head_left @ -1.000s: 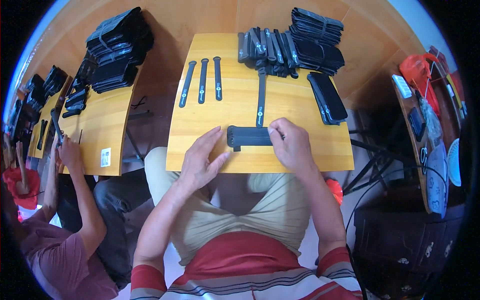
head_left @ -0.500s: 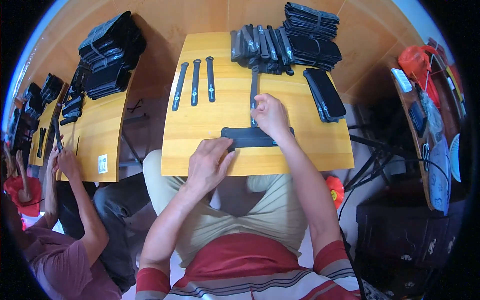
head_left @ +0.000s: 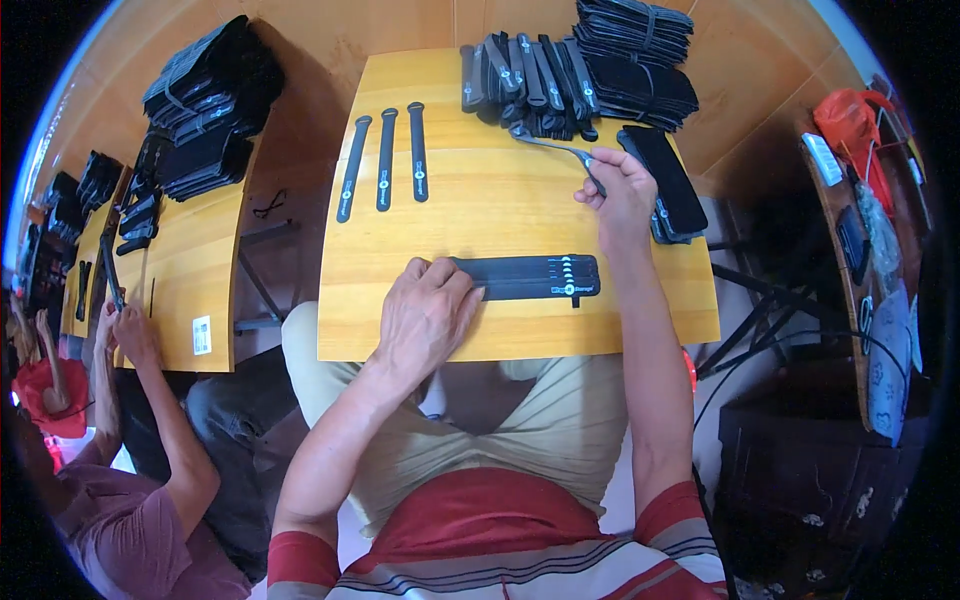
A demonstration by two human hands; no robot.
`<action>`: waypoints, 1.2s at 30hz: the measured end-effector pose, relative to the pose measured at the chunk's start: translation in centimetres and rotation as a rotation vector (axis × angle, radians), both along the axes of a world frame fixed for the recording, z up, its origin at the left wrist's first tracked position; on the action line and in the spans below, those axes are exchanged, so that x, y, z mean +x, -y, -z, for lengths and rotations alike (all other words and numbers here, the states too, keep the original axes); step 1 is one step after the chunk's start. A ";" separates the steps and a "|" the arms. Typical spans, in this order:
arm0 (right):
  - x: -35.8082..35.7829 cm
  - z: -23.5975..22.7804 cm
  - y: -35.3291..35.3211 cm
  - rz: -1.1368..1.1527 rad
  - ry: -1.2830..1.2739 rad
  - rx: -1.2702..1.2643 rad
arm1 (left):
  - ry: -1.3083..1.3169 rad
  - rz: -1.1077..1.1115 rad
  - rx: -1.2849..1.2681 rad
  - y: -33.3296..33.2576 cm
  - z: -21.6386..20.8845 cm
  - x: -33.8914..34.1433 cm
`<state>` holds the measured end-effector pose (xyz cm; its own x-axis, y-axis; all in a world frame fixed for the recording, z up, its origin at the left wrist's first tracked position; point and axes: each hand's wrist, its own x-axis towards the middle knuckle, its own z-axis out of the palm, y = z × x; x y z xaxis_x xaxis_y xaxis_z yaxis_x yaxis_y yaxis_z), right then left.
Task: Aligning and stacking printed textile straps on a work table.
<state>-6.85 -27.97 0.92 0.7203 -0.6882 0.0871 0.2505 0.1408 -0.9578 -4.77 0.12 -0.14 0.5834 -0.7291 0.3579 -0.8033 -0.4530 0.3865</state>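
A wide black strap piece with white print lies crosswise near the front edge of the wooden table. My left hand is closed over its left end, fingers bent and close together. My right hand is raised over the right side of the table. It pinches the near end of a narrow grey-black strap, which bends away toward the pile at the back. Three narrow straps lie side by side at the left, apart from both hands.
A pile of narrow straps and banded black bundles stand at the back. Black pieces lie at the right edge. Left, a co-worker's hands hold a dark strap beside another table. A side shelf stands right.
My right hand has moved right and away from the wide piece, swinging the narrow strap's near end with it. The wide piece's printed right end is now uncovered. My left hand's fingers have curled more.
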 end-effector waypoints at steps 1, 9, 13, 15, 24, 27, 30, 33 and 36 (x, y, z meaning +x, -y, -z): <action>-0.1 0.2 0.2 0.002 -0.001 0.003 | 0.009 0.003 0.047 0.4 -0.2 0.4; -1.9 2.5 -0.3 0.023 -0.259 -0.318 | -0.317 -0.050 -0.311 9.5 0.6 7.9; -2.4 4.3 -0.2 -0.001 -0.286 -0.456 | -0.478 -0.226 -0.291 15.8 0.0 13.0; -2.3 4.3 -0.7 0.001 -0.294 -0.467 | -0.467 -0.288 -0.224 17.9 0.2 14.9; -3.4 3.0 -1.1 -0.060 -0.215 -0.811 | -0.508 -0.552 0.003 21.1 -0.2 15.9; -3.8 2.3 -1.3 -0.111 -0.181 -0.897 | -0.546 -0.613 -0.002 21.4 0.3 16.6; -5.0 1.5 -1.6 -0.200 -0.145 -0.840 | -0.562 -0.670 -0.005 21.7 0.1 16.3; -5.6 1.7 -1.8 -0.128 -0.114 -0.859 | -0.443 -0.607 -0.054 21.4 1.8 17.3; -5.3 1.4 -1.2 -0.011 -0.023 -0.860 | -0.465 -0.476 -0.098 20.5 2.9 18.5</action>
